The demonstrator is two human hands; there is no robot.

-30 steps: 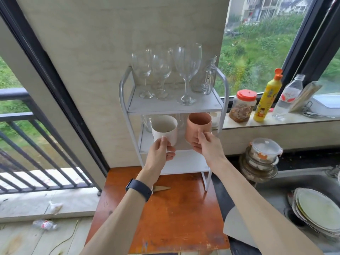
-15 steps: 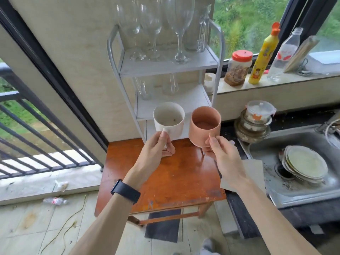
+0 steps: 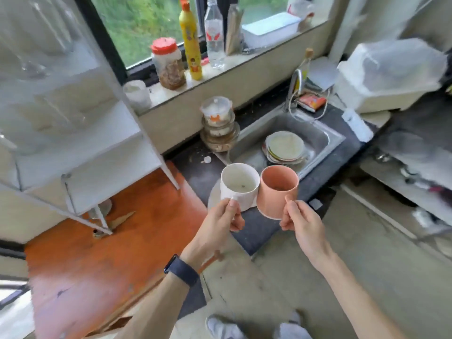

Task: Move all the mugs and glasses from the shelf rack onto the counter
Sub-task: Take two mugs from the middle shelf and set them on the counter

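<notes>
Above the dark counter [image 3: 195, 165] beside the sink [image 3: 325, 138], the left hand [image 3: 217, 226] pinches the white mug [image 3: 238, 185] by its handle and the right hand [image 3: 304, 222] does the same with the pink mug [image 3: 277, 190] — both aloft, rims touching. Held by handles alone, they may knock together and chip, or tip on landing — the free counter strip looks narrow, and the blurred shelf rack [image 3: 80, 133] seems to hold glasses yet.
</notes>
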